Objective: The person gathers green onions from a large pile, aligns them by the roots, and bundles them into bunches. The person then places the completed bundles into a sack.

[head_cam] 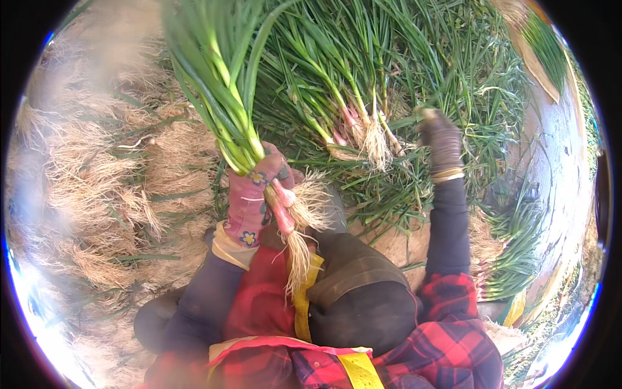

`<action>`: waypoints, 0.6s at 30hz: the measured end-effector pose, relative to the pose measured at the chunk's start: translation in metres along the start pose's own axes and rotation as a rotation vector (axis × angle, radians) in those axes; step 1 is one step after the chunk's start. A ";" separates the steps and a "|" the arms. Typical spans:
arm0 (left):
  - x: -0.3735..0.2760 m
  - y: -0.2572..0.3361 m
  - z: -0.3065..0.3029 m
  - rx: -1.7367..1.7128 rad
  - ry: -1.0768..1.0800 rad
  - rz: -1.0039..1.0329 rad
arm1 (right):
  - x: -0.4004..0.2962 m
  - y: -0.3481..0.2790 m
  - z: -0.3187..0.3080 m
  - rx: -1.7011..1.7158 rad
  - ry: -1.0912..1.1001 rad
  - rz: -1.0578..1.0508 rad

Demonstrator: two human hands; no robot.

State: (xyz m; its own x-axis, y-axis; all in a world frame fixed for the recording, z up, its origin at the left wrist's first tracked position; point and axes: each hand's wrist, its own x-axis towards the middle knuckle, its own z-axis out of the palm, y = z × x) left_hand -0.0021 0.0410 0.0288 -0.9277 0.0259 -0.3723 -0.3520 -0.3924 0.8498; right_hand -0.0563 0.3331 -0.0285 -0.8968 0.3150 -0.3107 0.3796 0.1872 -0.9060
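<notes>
My left hand [252,187], in a pink flowered glove, grips a small bunch of green garlic plants [283,209] just above their pinkish bulbs. Their pale roots hang towards my lap, and the long leaves fan out up and away from me. Stretched forward on the right is my right hand [441,141], in a dark brownish glove and blurred, over cut green leaves [486,112]. Its fingers are too blurred to show whether they hold anything. Between the hands, more garlic plants [357,124] lie on the leaf pile with bulbs and roots facing me.
Trimmed roots [112,194] cover the ground on the left. At the right, a bundled row of garlic plants [505,257] lies beside a shiny plastic sheet [559,185]. Another bundle [539,44] rests at the far upper right. My bent knee [364,311] is in front of me.
</notes>
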 end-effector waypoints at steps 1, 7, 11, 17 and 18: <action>0.006 -0.003 0.000 -0.037 0.043 -0.020 | -0.004 -0.003 0.015 -0.083 0.049 0.104; 0.014 -0.023 -0.017 -0.188 0.059 -0.357 | 0.032 0.012 0.065 -0.776 -0.230 0.046; 0.008 -0.021 -0.030 -0.296 -0.021 -0.295 | 0.004 0.005 0.034 0.515 -0.132 -0.056; 0.002 -0.020 -0.036 -0.269 0.083 -0.344 | -0.001 -0.001 -0.044 1.004 -0.050 -0.066; 0.001 -0.020 -0.037 -0.296 0.070 -0.349 | 0.003 0.012 -0.063 1.013 -0.031 -0.112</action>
State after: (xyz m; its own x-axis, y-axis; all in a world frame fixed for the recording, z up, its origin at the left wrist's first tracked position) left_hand 0.0088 0.0150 -0.0026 -0.7458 0.1445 -0.6503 -0.5817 -0.6170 0.5301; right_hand -0.0399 0.3947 -0.0216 -0.9264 0.3169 -0.2035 -0.0646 -0.6661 -0.7431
